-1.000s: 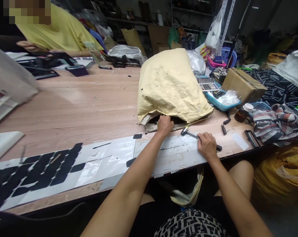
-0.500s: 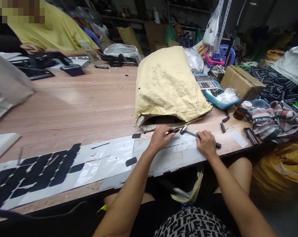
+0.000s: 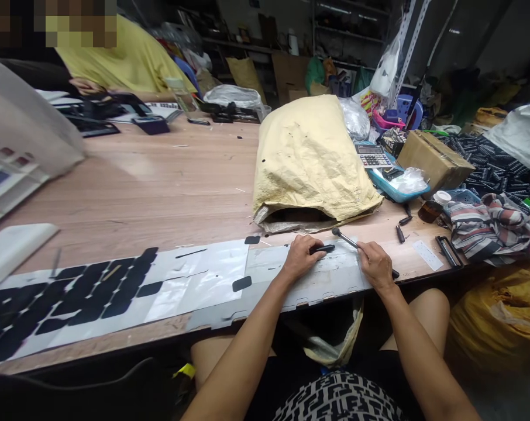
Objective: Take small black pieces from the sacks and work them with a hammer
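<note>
My right hand (image 3: 374,264) is closed round the handle of a small hammer (image 3: 344,238), whose metal head points up and left, just off the yellow sack's mouth. My left hand (image 3: 303,256) is closed on a short black cylindrical piece (image 3: 324,248) that sticks out to the right from its fingers. Both hands are over a grey board (image 3: 265,295) along the table's front edge. A gap separates the hammer head from the black piece. The yellow woven sack (image 3: 313,158) lies just beyond, its dark mouth facing me.
Black rounded pads (image 3: 98,292) lie on a white sheet (image 3: 195,286) at left. On the right are a calculator (image 3: 372,156), a blue basket (image 3: 401,190), a carton (image 3: 436,164), a brown bottle (image 3: 430,210) and a striped cloth (image 3: 488,225). A person in yellow (image 3: 128,58) sits across the table.
The hammer head has lifted away from the black piece, and my left hand has drawn slightly nearer to me. The whole view has shifted, so things appear further right and lower.
</note>
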`<action>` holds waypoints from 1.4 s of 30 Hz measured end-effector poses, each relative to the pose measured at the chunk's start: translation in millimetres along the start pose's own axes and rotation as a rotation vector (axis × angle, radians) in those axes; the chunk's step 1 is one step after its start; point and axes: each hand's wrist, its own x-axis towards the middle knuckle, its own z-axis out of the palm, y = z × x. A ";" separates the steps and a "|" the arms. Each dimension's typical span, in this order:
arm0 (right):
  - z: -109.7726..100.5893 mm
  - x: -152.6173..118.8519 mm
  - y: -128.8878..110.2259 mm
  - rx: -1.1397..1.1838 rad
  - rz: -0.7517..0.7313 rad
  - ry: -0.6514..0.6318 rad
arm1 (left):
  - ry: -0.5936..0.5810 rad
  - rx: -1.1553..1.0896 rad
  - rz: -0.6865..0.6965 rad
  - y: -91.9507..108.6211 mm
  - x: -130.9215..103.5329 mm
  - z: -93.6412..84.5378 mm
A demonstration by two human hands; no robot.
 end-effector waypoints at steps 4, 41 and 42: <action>-17.2 -5.2 -6.3 0.216 -0.050 0.012 | 0.002 0.023 -0.006 0.3 1.2 0.2; 19.2 18.8 1.5 -0.118 -0.069 -0.056 | -0.117 0.005 0.009 5.5 -1.5 -10.2; 18.9 18.4 1.4 -0.125 -0.064 -0.064 | -0.153 -0.019 0.019 7.6 -5.1 -13.8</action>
